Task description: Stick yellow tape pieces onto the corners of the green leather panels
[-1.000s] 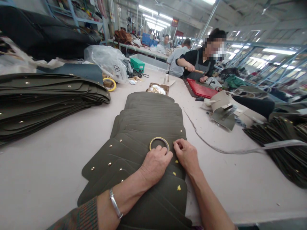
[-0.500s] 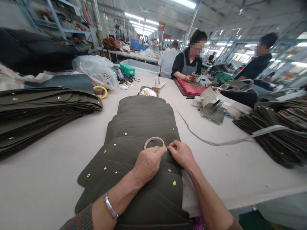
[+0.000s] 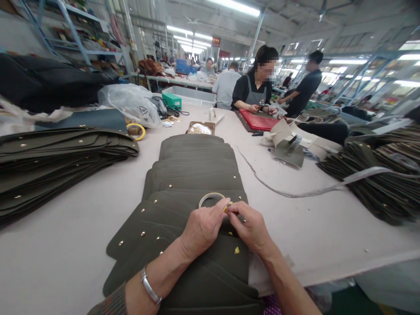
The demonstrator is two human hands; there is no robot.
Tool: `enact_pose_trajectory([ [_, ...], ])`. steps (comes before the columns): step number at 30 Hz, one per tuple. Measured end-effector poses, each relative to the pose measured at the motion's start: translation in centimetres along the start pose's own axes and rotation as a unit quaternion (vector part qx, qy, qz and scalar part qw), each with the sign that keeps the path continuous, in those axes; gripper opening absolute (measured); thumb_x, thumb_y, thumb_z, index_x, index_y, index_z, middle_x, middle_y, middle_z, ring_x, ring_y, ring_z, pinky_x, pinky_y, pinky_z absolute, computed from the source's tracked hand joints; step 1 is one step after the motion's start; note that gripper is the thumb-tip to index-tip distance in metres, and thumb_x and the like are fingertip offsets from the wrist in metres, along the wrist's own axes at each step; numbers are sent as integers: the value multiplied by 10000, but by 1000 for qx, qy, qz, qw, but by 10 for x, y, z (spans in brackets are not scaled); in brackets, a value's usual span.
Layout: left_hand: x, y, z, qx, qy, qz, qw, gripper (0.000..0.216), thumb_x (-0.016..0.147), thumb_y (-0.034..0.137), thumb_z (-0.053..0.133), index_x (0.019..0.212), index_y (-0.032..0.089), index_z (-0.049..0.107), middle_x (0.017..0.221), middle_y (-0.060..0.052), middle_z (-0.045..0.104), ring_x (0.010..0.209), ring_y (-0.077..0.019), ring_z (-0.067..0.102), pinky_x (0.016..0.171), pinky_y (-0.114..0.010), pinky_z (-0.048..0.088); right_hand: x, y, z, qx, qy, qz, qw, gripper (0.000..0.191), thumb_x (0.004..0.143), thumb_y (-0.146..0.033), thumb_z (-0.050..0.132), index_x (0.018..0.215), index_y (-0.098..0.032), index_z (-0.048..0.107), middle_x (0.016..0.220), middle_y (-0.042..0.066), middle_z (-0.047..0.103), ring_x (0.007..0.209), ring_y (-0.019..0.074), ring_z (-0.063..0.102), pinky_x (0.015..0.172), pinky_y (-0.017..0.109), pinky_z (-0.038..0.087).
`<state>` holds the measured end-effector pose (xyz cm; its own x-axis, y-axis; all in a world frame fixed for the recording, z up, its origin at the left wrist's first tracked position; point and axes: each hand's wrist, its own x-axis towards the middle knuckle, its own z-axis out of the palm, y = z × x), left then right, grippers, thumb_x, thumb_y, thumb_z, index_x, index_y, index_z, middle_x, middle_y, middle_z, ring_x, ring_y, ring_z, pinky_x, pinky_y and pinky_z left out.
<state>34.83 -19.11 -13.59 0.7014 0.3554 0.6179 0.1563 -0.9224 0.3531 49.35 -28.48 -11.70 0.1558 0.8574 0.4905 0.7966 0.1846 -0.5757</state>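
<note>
Dark olive panels (image 3: 197, 175) lie overlapped in a long fanned stack in front of me, with small gold studs (image 3: 143, 234) along their edges. Over the stack, my left hand (image 3: 203, 227) is closed around a thin roll of yellow tape (image 3: 211, 194); its ring shows behind the fingers. My right hand (image 3: 251, 225) is beside it, thumb and finger pinched on a bit of yellow tape at the roll's right side. A torn yellow scrap (image 3: 236, 250) rests on the panel below the hands.
More studded panels are piled at left (image 3: 68, 153) and right (image 3: 377, 183). A box of gold studs (image 3: 201, 128) stands beyond the stack. Another tape roll (image 3: 140, 132) lies near a plastic bag (image 3: 131, 103). A co-worker (image 3: 256, 83) sits across the table by a red panel (image 3: 257, 120).
Yellow tape now shows between my fingertips, where none was visible before. My right hand has shifted slightly down. In the background, a standing person has moved left in view.
</note>
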Motion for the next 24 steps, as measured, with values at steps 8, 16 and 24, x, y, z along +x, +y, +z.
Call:
enact_pose_trajectory([
  [8,1,0,-2,-31,-76,-38,996,186,978,209,378,994,195,563,829,-12,672,766,-136,655,695,-229,521,-10,2,5,-74,56,-25,995,133,822,-125,509,779,-197,612,677,12,641,597,130,587,581,245,457],
  [16,7,3,-5,11,-41,28,999,295,974,201,340,803,170,578,664,-14,583,624,-137,561,595,-235,457,-8,-10,11,287,37,331,898,180,752,-332,642,664,-180,599,489,-30,606,409,121,569,430,225,471],
  [24,0,13,-3,3,-23,57,998,194,954,163,404,840,166,562,698,-2,584,653,-136,542,633,-243,452,-14,24,-18,273,75,450,847,266,609,-379,755,658,-147,636,504,-23,610,418,96,561,431,199,488],
])
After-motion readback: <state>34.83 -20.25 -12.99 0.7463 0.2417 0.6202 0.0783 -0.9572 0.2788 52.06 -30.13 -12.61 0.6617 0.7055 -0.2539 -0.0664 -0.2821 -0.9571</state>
